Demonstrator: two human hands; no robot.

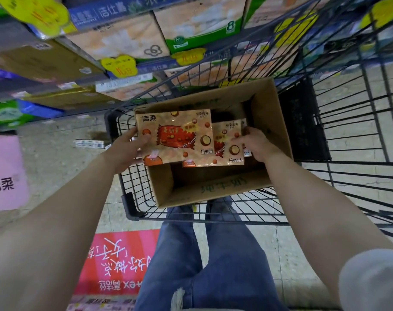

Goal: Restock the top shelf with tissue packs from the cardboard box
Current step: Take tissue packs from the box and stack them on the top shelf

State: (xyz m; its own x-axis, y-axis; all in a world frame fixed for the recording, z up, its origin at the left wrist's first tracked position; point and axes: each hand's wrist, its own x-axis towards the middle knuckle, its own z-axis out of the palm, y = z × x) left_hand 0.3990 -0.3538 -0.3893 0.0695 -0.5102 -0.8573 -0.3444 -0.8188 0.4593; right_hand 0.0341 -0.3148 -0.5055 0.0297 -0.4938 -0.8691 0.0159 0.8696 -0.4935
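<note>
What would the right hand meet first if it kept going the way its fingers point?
The right hand points leftward, already touching the smaller tissue pack. Beyond it, probably the larger tissue pack in the left hand, though depth is unclear.

Colours and patterns, head view, single frame

Tissue pack (175,136): orange-tan wrapper, brown chocolate-ball print, red banner motif, black characters on white corner patch. Second tissue pack (230,144): same print. Cardboard box (213,187): plain brown, green characters on flap. Shopping cart (348,122): black wire grid. Jeans (213,265): mid-blue denim, frayed white rip. Floor sign (123,261): red with pink stripes, white characters. Shelf price tags (119,66): yellow, flower-shaped, red numerals. Pink pack (4,173): black characters. Sleeve (375,281): pale grey-white
</note>
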